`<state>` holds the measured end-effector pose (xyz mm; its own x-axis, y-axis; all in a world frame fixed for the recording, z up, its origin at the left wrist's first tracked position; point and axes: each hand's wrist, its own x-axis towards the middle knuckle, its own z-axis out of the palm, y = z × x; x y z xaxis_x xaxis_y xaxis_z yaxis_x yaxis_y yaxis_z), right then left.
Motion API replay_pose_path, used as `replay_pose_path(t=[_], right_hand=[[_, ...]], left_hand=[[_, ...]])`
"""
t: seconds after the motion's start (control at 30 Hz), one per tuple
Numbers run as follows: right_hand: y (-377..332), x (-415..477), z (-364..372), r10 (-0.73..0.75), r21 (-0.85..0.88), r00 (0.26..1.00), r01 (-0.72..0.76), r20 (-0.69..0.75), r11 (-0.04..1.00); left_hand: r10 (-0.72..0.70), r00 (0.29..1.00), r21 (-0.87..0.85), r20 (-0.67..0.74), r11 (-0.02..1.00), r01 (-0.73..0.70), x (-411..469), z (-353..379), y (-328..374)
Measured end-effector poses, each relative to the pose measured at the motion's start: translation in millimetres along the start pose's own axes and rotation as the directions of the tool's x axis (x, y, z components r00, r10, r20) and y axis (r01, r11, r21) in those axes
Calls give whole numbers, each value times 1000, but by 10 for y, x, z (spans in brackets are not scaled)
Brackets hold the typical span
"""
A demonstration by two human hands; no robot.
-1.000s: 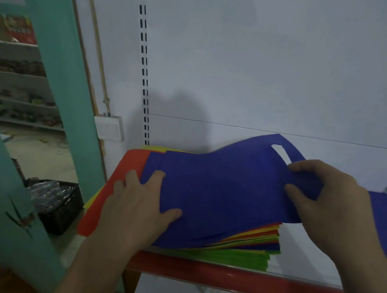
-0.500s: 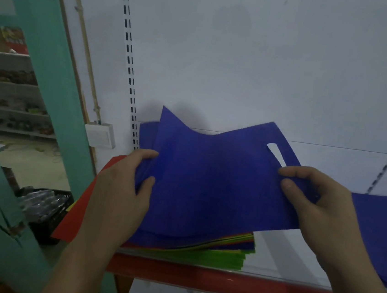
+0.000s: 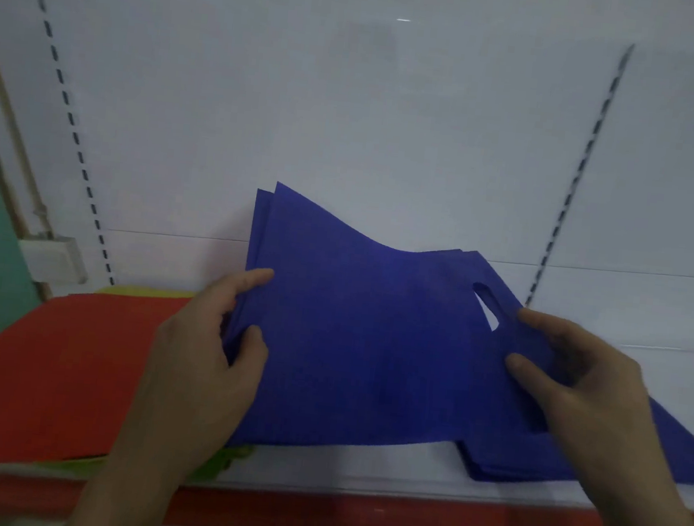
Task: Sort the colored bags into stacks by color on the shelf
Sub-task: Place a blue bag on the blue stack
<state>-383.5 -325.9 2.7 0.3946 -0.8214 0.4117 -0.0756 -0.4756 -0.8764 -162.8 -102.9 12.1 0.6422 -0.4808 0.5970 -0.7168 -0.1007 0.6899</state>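
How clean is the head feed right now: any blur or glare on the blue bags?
Head view: dim, even light, no glare on the blue bags; their edges read clearly; red shelf edge and frame corners are smeared; wide lens bows the slotted uprights.

Matt blue bags (image 3: pixel 353 349) (cloth-like), glossy white shelf (image 3: pixel 358 465), glossy red edge strip (image 3: pixel 395 520)

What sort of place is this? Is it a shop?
Probably a shop: a display shelf with a red front strip, slotted uprights on the white back panel, and piles of flat coloured bags.
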Motion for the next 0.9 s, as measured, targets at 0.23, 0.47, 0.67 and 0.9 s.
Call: replay_pose_path(t=[0.23, 0.47, 0.67, 0.9], right_hand=[[585, 261, -979, 76, -11, 997, -76, -34, 997], [1356, 510, -1615, 83, -247, 993, -101, -81, 964], [1618, 667, -1821, 91, -460, 994, -108, -59, 881], [1713, 693, -1854, 173, -573, 973, -55, 154, 818]], left_hand=[[4, 999, 52, 39, 999, -6, -78, 1041, 480], [-67, 989, 89, 129, 994, 56, -351, 2033, 633], [-108, 969, 177, 224, 982, 69, -436, 2507, 672], [-368, 863, 533, 347, 834, 142, -437, 2648, 696]])
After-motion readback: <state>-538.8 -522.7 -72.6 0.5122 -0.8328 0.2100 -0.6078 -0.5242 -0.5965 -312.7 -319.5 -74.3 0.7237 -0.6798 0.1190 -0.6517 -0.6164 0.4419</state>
